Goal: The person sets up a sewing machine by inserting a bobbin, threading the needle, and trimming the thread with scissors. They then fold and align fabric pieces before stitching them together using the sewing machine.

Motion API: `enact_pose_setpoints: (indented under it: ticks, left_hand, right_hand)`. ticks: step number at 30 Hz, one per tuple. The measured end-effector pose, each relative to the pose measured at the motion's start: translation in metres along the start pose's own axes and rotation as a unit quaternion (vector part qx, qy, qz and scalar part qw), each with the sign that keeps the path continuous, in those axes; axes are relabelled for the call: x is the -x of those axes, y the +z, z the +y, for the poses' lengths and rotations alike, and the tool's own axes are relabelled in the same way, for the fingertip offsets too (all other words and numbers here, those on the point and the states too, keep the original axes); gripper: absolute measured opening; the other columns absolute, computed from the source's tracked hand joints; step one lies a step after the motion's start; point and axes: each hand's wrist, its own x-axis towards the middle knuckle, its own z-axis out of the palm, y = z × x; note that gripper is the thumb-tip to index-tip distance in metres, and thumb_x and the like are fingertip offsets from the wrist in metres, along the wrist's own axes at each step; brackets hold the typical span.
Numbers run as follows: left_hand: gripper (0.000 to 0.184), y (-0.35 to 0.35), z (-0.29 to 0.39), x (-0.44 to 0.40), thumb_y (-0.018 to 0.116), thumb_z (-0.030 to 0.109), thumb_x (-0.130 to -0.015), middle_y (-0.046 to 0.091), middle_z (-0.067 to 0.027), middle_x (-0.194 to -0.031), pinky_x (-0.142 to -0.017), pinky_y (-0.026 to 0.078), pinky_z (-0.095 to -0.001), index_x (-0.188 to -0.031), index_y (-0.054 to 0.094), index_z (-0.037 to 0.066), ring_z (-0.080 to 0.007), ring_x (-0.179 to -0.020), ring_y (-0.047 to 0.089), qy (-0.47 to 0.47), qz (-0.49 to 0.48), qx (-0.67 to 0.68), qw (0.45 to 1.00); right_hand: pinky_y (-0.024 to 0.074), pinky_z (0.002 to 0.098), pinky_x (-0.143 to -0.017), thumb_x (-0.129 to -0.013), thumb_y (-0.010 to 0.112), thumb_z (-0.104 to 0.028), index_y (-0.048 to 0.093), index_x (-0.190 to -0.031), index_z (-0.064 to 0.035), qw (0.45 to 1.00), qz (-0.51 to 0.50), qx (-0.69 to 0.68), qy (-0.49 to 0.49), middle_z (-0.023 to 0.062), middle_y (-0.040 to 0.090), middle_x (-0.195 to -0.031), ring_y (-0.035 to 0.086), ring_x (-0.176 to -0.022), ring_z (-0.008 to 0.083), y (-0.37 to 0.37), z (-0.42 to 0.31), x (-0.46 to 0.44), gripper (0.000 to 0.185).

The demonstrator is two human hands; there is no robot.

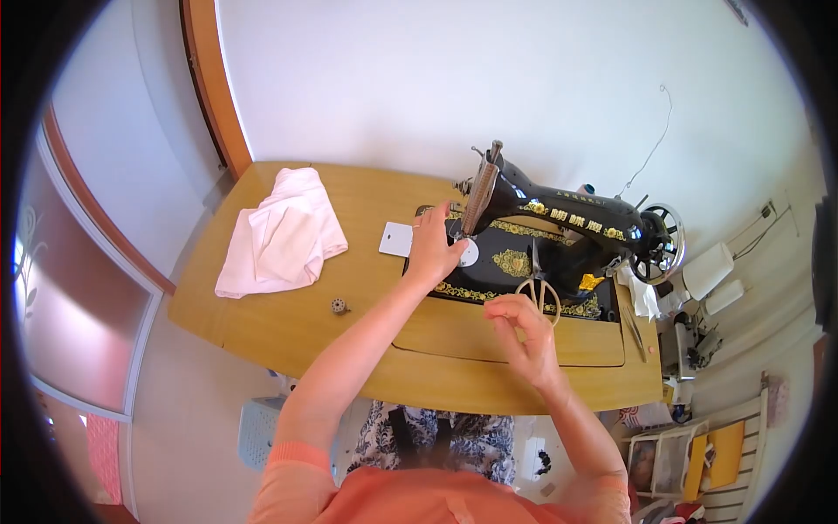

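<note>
A black sewing machine [559, 210] with gold floral decoration stands on the wooden table. My left hand [432, 249] is at its needle end, beside the needle bar and the round silver needle plate [469, 253]. The thumb and fingers of that hand are apart, and I see nothing held between them. My right hand [528, 341] is raised over the front of the table, thumb and fingertips pinched together. Whatever it may hold is too fine to make out. Scissors [550, 301] with pale handles lie on the machine bed just beyond my right hand.
Folded pale pink cloth [284, 240] lies on the table's left [201, 288]. A metal bobbin case [340, 306] sits in front of it, and a white card [396, 238] touches the machine bed. Tweezers [635, 336] rest at right. The handwheel [661, 244] stands near white thread cones [709, 271].
</note>
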Motion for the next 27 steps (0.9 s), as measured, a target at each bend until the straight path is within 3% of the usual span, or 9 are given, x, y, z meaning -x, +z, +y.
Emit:
enact_pose_setpoints:
  ticks: [4,5,8,11,20,25,27]
  left_hand:
    - [0.047,-0.003,-0.001,0.002,0.075,0.010,-0.071,0.064,-0.0103,-0.099,-0.084,0.044,-0.0400,-0.114,0.057,0.003,-0.0298,-0.097,0.055,-0.011,-0.029,0.011,0.999]
    - [0.024,-0.005,0.002,0.004,0.072,0.010,-0.074,0.066,-0.0081,-0.083,-0.076,0.046,-0.0392,-0.096,0.067,0.004,-0.0286,-0.088,0.058,0.003,-0.001,0.026,1.000]
    - [0.009,-0.018,0.016,0.008,0.070,0.012,-0.076,0.066,-0.0084,-0.075,-0.070,0.047,-0.0388,-0.084,0.070,0.007,-0.0275,-0.079,0.060,-0.039,-0.022,-0.023,0.999]
    - [0.007,-0.025,0.019,0.016,0.069,0.014,-0.078,0.066,-0.0090,-0.071,-0.063,0.048,-0.0376,-0.080,0.073,0.009,-0.0260,-0.070,0.060,0.043,-0.037,-0.067,0.996]
    - [0.006,-0.020,0.016,0.032,0.072,0.015,-0.074,0.063,-0.0065,-0.066,-0.056,0.047,-0.0371,-0.077,0.072,0.010,-0.0251,-0.064,0.058,0.077,-0.089,-0.093,0.989]
    - [0.007,-0.019,0.014,0.033,0.072,0.015,-0.074,0.059,-0.0065,-0.062,-0.055,0.045,-0.0376,-0.077,0.071,0.009,-0.0255,-0.062,0.055,0.104,-0.085,-0.090,0.987]
    - [0.007,-0.019,0.014,0.033,0.072,0.015,-0.074,0.059,-0.0065,-0.062,-0.055,0.045,-0.0378,-0.078,0.071,0.009,-0.0256,-0.061,0.055,0.104,-0.091,-0.083,0.987]
  right_hand:
    - [0.0498,0.0250,-0.069,-0.089,0.053,0.005,0.060,-0.102,0.0007,0.997,0.013,-0.066,0.049,0.0106,0.062,-0.102,0.062,-0.088,0.0167,0.005,0.022,-0.015,0.015]
    - [0.0496,0.0247,-0.069,-0.090,0.052,0.005,0.060,-0.102,0.0009,0.993,0.014,-0.089,0.073,0.0099,0.062,-0.102,0.062,-0.088,0.0155,0.006,0.027,-0.018,0.015]
    - [0.0487,0.0234,-0.067,-0.092,0.051,0.003,0.058,-0.105,0.0015,0.983,0.020,-0.132,0.130,0.0078,0.062,-0.101,0.062,-0.089,0.0130,0.012,0.036,-0.029,0.016]
    - [0.0480,0.0222,-0.067,-0.093,0.051,-0.002,0.058,-0.107,0.0016,0.968,0.007,-0.142,0.206,0.0065,0.063,-0.099,0.063,-0.086,0.0114,0.015,0.039,-0.045,0.015]
    - [0.0474,0.0226,-0.052,-0.093,0.058,-0.017,0.058,-0.106,0.0002,0.954,0.019,-0.105,0.281,0.0043,0.064,-0.083,0.062,-0.075,0.0088,0.037,0.067,-0.067,0.022]
    - [0.0447,0.0248,-0.058,-0.088,0.064,-0.014,0.064,-0.085,0.0030,0.961,0.064,-0.072,0.259,0.0044,0.063,-0.073,0.055,-0.065,0.0084,0.049,0.084,-0.070,0.017]
    - [0.0447,0.0249,-0.058,-0.088,0.064,-0.014,0.064,-0.086,0.0033,0.956,0.070,-0.076,0.275,0.0046,0.062,-0.071,0.054,-0.064,0.0081,0.051,0.088,-0.072,0.018]
